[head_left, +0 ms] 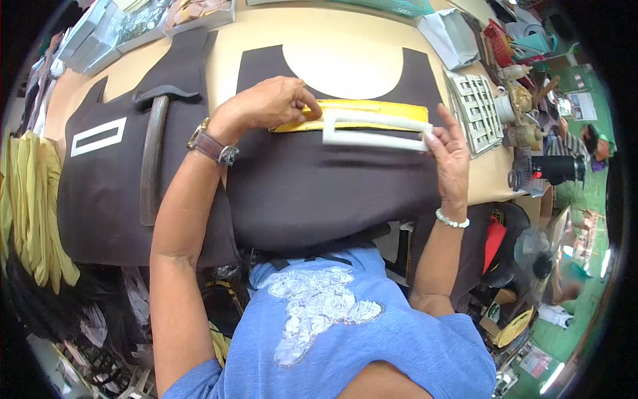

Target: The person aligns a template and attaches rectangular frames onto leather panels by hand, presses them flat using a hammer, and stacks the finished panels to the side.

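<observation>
In the head view, my right hand (449, 154) pinches the right end of a white slotted rectangular frame (375, 140) between thumb and finger, its other fingers raised. The frame lies slightly tilted over a yellow strip (404, 112) set across a dark brown cut piece (325, 179). My left hand (282, 103) is closed at the strip's left part, close to the frame's left end. What lies between its fingertips is too small to tell. Left of that arm, a hammer (155, 146) rests on another dark piece (106, 193), beside a second white frame (98, 137).
Boxes of small parts (143, 26) line the table's back left. A pale slotted grid (476, 113) and a white paper-like container (449, 38) stand at right. Yellow cloth pieces (30, 206) hang at the left edge. The table surface (319, 30) is light tan.
</observation>
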`<act>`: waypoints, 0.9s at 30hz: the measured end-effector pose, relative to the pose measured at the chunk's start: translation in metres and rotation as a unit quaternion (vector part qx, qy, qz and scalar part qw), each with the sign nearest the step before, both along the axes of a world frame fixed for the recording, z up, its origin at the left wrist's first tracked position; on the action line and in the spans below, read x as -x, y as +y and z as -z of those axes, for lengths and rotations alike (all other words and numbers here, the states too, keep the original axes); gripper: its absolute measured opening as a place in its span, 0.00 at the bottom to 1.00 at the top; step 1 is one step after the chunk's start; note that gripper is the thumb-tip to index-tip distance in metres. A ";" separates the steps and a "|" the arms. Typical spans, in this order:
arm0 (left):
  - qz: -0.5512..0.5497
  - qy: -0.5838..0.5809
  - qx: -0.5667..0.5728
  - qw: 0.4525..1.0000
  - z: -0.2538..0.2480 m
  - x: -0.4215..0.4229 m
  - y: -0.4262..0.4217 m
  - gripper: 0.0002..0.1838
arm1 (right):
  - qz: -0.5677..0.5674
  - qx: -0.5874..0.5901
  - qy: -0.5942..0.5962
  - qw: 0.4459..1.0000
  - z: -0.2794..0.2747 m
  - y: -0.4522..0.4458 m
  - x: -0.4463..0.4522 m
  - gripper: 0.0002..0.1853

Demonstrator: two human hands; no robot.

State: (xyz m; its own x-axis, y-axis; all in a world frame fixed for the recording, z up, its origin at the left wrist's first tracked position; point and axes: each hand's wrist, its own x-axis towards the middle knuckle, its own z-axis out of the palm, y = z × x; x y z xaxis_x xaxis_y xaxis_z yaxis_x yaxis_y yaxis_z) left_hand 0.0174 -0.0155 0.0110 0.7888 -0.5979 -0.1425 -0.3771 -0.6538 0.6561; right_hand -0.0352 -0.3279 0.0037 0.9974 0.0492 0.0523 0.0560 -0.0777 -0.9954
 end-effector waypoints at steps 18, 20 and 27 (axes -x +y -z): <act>0.020 -0.014 -0.011 1.000 0.005 0.000 0.003 0.24 | 0.038 0.092 0.087 0.991 0.020 0.023 0.005 0.31; 0.014 -0.013 -0.025 1.000 0.002 0.001 0.000 0.24 | 0.041 0.090 0.087 0.991 0.019 0.023 0.006 0.31; 0.007 -0.071 -0.061 0.996 0.006 0.006 -0.005 0.25 | 0.053 0.099 0.089 0.990 0.016 0.027 0.006 0.29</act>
